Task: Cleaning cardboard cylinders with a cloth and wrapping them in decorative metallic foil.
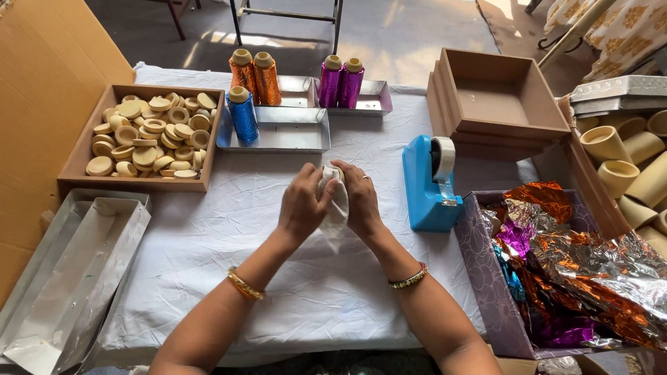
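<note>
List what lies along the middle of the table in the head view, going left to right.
Wooden tray of cream discs → left hand → white piece held between both hands → right hand → blue tape dispenser → purple box of crumpled foil.

White-clothed table (229, 229) – wooden tray of discs (142, 135), silver trays (278, 128), blue tape dispenser (429, 184), stacked brown boxes (497, 104), purple box (490, 285)

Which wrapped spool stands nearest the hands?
The blue spool, alone in the front tray; the orange and purple pairs stand farther back.
</note>
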